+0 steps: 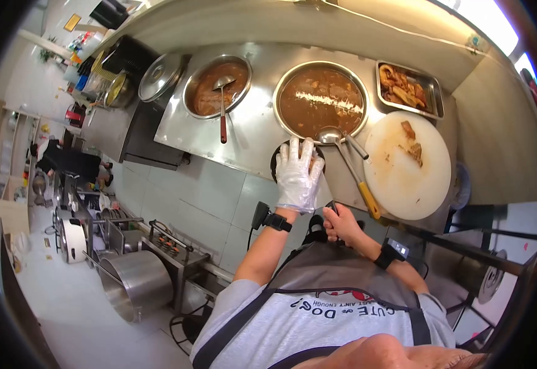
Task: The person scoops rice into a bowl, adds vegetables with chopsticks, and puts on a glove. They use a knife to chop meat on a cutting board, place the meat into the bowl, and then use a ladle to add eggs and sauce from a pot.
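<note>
Two hands work at the steel counter (259, 138) on my feed. The left hand (299, 175), in a thin, crinkled clear glove, spreads its fingers flat over a black round vessel (274, 163) at the counter's near edge; I can't make out how firmly it presses. The right hand (340, 226), bare, is curled tight around one short black handle (331, 206) just beside the glove. One pale, flat, tapering piece (324, 190) shows between them, too covered for me to name.

Beyond the vessel I count two round steel pots of brown, glossy stew: the right pot (321, 63) just beyond the fingers, the left pot (249, 79) smaller. One ladle (222, 98) with a red handle lies in the left one; another ladle (357, 178), yellow-handled, slants from the right pot's near rim, beside one metal handle (357, 147).

Right of these I have one smooth white disc of a board (425, 181), stained, with two main browned pieces (415, 154) on it. One rectangular steel tray (416, 111) on the far right holds glistening browned chunks (403, 86). One round lid (161, 77) leans far left.
</note>
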Tool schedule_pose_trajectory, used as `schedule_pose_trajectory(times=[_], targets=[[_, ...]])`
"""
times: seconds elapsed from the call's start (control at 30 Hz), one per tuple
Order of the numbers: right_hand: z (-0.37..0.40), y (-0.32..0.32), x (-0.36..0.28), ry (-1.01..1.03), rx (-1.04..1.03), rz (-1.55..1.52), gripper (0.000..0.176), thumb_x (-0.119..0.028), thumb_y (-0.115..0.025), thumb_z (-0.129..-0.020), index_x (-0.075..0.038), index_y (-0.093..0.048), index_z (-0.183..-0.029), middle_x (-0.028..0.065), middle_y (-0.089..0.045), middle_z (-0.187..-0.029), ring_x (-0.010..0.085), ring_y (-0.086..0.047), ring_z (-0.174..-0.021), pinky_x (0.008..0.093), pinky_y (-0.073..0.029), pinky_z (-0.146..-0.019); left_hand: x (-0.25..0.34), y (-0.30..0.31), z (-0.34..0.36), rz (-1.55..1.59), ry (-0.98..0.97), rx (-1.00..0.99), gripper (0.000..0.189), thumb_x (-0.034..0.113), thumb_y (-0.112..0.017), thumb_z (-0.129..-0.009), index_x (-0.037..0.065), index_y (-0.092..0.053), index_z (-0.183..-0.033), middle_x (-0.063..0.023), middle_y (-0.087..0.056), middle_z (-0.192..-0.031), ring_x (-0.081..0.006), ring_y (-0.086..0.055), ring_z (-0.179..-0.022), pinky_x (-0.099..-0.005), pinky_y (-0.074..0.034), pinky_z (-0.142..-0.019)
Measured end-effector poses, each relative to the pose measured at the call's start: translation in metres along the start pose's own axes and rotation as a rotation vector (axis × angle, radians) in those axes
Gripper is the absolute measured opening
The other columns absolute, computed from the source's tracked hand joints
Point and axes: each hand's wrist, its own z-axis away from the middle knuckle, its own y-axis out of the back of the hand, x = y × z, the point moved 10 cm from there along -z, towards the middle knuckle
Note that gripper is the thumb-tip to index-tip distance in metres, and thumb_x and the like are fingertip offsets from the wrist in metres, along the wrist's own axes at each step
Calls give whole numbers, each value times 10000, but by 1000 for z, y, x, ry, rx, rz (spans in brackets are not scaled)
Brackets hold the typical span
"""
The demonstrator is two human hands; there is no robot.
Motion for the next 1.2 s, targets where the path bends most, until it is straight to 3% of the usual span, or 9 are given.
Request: schedule_pose_trajectory(times=[0.13,0.37,0.67,0.77,0.83,1.0,1.1,1.2], targets=[[2,2,0,-11,28,-8,187,-229,-530,-988,-98,-416,-918,10,-449,-664,75,-372,-447,259,-322,-388,-3,-21,-2,-37,-102,8,439,293,-544,-910,116,-580,-1310,-218,-490,-1349,-426,-459,-1171,-511,-354,-1021],[8,10,3,0,39,-24,196,-237,-537,-987,-99,-416,-919,2,-447,-672,67,-362,-449,251,-318,-391,4,-31,-9,-24,-135,12,372,246,-523,-912,76,-595,-1234,-178,-537,-1281,-367,-473,-1175,-503,-344,-1035],[44,44,1,19,93,7,176,-219,-538,-985,-86,-428,-952,4,-456,-676,59,-371,-456,247,-327,-390,0,-37,-8,-69,-131,19,376,230,-506,-933,23,-602,-1233,-192,-572,-1274,-381,-496,-1171,-491,-345,-1039],[64,63,-15,74,174,23,168,-197,-544,-979,-83,-425,-946,5,-455,-663,57,-367,-440,243,-323,-384,1,-42,-9,-93,-132,-6,390,230,-505,-932,35,-573,-1262,-187,-548,-1303,-371,-490,-1186,-483,-348,-1036],[78,73,-21,87,193,-2,165,-193,-544,-979,-85,-426,-943,5,-454,-662,56,-364,-436,244,-322,-381,4,-46,-12,-305,-103,-74,416,240,-513,-924,51,-533,-1295,-191,-505,-1344,-366,-472,-1212,-473,-352,-1032],[117,122,-38,184,272,-136,164,-196,-553,-974,-88,-433,-948,7,-456,-660,53,-363,-426,242,-317,-375,1,-60,-10,-432,-108,-141,569,401,-503,-923,117,-417,-1409,-193,-373,-1462,-409,-382,-1290,-543,-305,-1038],[149,166,-46,293,448,-139,159,-195,-559,-970,-86,-447,-940,6,-459,-647,61,-375,-417,248,-320,-364,35,-42,-29,-332,-142,-154,597,394,-472,-953,101,-357,-1460,-231,-318,-1492,-466,-336,-1316,-597,-270,-1067],[173,213,-48,392,635,-20,155,-192,-563,-967,-81,-465,-920,1,-457,-628,72,-382,-406,257,-326,-355,110,-8,-56,-87,-260,-148,548,341,-509,-954,73,-412,-1422,-267,-371,-1443,-480,-367,-1298,-531,-310,-1077]])
